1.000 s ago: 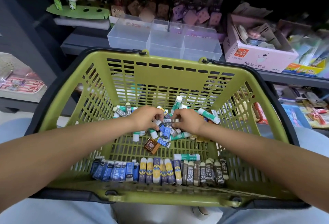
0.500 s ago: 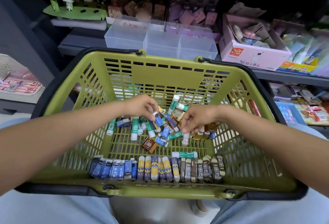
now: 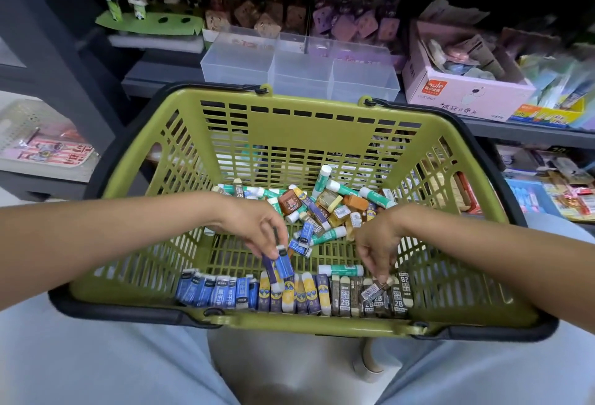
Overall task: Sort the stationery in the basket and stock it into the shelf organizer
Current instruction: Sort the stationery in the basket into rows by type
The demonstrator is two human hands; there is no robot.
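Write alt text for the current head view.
Two hands sort erasers inside a green basket: the left hand holds blue-sleeved erasers, the right hand pinches a dark 2B eraser over the sorted front row. A clear organizer sits on the shelf behind.

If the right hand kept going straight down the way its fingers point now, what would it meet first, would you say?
Most likely the row of dark 2B erasers along the basket near wall: the right hand pinches one dark eraser just above them, though depth is hard to judge.
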